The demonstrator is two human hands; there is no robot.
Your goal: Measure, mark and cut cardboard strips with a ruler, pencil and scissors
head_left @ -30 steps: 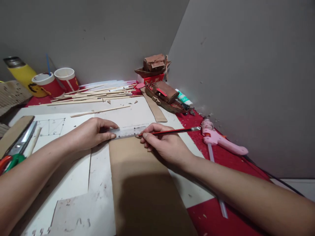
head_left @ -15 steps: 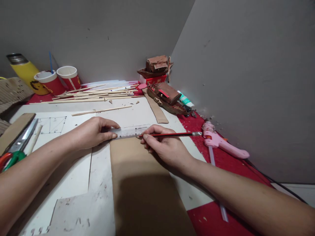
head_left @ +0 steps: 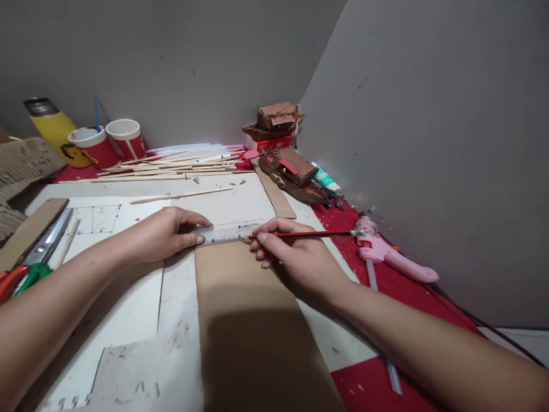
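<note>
A clear ruler (head_left: 229, 230) lies across the far end of a brown cardboard strip (head_left: 240, 286). My left hand (head_left: 174, 232) pinches the ruler's left end between thumb and fingers. In my right hand (head_left: 291, 252) is a red and black pencil (head_left: 317, 233), held nearly level. Its tip is at the ruler's near edge, over the cardboard. White paper sheets (head_left: 132, 303) lie under the cardboard and my left forearm.
Scissors (head_left: 38, 252) and a paper with a drawn diagram (head_left: 100, 220) are at left. Thin wooden sticks (head_left: 171, 169), paper cups (head_left: 126, 137) and a yellow bottle (head_left: 55, 134) stand behind. Model boats (head_left: 295, 171) and a pink glue gun (head_left: 386, 254) are at right.
The whole view has shifted slightly, so everything sits a little farther right and lower. The pencil has moved slightly right along the ruler's edge. Both grips are the same.
</note>
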